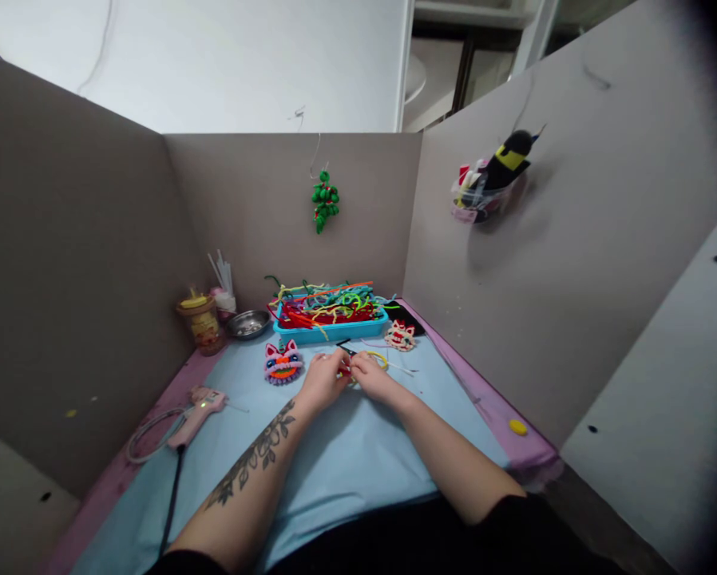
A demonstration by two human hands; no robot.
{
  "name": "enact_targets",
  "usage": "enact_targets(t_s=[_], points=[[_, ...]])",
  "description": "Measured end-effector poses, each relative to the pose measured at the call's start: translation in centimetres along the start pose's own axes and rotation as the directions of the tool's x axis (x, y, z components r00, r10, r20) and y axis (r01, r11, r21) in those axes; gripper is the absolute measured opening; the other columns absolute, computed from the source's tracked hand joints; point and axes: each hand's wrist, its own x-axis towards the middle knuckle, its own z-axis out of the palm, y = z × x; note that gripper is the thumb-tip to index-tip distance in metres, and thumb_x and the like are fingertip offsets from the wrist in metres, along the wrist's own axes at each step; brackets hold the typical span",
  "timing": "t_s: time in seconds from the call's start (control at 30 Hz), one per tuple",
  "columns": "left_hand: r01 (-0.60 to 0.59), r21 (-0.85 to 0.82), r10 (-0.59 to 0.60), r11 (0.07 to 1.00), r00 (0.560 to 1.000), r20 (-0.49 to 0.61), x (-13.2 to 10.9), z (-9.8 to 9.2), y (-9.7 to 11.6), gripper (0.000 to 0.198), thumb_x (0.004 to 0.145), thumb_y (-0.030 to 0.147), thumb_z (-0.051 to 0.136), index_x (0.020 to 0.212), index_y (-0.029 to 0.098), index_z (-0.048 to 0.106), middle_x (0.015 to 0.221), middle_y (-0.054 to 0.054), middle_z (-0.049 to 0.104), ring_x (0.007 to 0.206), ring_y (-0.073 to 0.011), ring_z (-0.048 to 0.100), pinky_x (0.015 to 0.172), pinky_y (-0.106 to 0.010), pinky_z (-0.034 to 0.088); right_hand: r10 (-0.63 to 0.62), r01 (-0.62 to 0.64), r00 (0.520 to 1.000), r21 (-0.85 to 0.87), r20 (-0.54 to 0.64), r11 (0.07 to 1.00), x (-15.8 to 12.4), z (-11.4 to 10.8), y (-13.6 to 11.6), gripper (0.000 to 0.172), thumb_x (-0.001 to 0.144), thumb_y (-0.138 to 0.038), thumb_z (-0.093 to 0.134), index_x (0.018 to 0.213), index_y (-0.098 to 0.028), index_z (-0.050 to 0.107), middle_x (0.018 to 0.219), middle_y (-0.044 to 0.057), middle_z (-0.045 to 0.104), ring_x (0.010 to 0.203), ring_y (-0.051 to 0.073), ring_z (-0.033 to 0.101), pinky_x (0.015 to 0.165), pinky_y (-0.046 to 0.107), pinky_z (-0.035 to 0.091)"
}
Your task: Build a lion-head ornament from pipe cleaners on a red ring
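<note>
My left hand [324, 378] and my right hand [373, 376] meet over the middle of the blue-covered table, fingers closed in a pinch. Between the fingertips shows a bit of a small red piece [345, 370], perhaps pipe cleaner; the fingers hide most of it. Just behind my right hand lies a yellow pipe cleaner [385, 358] bent in a curve. Left of my hands sits a purple and orange lion-like face [283, 364] made of pipe cleaners. A cream and red face [400, 336] of the same sort lies to the right, farther back.
A blue tray [334, 331] of many-coloured pipe cleaners stands at the back. Beside it are a metal bowl [249, 323] and a lidded cup [203, 323]. A pink glue gun [196, 415] with its cord lies left. Grey partitions [287, 208] enclose the table.
</note>
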Motion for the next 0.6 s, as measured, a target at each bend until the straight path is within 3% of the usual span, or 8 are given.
enact_targets(t_s=[0.13, 0.27, 0.4, 0.6], points=[[-0.053, 0.052, 0.053, 0.997, 0.999, 0.001, 0.1, -0.2, 0.1, 0.025, 0.067, 0.016, 0.062, 0.089, 0.021, 0.052, 0.084, -0.002, 0.066, 0.085, -0.0201, 0.059, 0.095, -0.041, 0.028, 0.048, -0.051, 0.998, 0.078, 0.039, 0.996, 0.0, -0.2, 0.0, 0.018, 0.079, -0.016, 0.042, 0.070, -0.019, 0.058, 0.078, 0.002, 0.052, 0.080, 0.016, 0.050, 0.076, 0.030, 0.040], [0.041, -0.218, -0.034, 0.975, 0.999, 0.036, 0.0, 0.1, -0.2, 0.024, 0.069, 0.021, 0.061, 0.090, 0.020, 0.049, 0.082, -0.003, 0.064, 0.080, -0.0188, 0.060, 0.078, -0.033, 0.042, 0.021, -0.020, 1.000, 0.114, -0.001, 0.993, 0.1, -0.6, -0.2, 0.017, 0.077, -0.017, 0.045, 0.063, -0.018, 0.055, 0.075, 0.001, 0.051, 0.079, 0.016, 0.050, 0.076, 0.031, 0.040], [0.162, -0.549, -0.115, 0.820, 0.986, 0.119, 0.0, 0.5, -0.7, 0.027, 0.069, 0.030, 0.064, 0.085, 0.018, 0.047, 0.081, -0.001, 0.059, 0.071, -0.0141, 0.058, 0.059, -0.022, 0.044, -0.003, 0.005, 1.000, 0.107, -0.018, 0.994, 0.2, -0.9, -0.4, 0.017, 0.078, -0.018, 0.047, 0.062, -0.018, 0.054, 0.074, 0.001, 0.051, 0.079, 0.015, 0.049, 0.077, 0.031, 0.039], [0.273, -0.738, -0.266, 0.617, 0.955, 0.132, 0.3, 0.9, -1.7, 0.037, 0.063, 0.037, 0.070, 0.082, 0.017, 0.046, 0.063, 0.005, 0.052, 0.054, -0.0085, 0.052, 0.048, -0.017, 0.037, -0.070, 0.077, 0.996, 0.144, -0.057, 0.986, -0.2, -1.5, -1.7, 0.013, 0.080, -0.021, 0.049, 0.068, -0.019, 0.053, 0.075, 0.000, 0.052, 0.078, 0.015, 0.050, 0.075, 0.030, 0.040]])
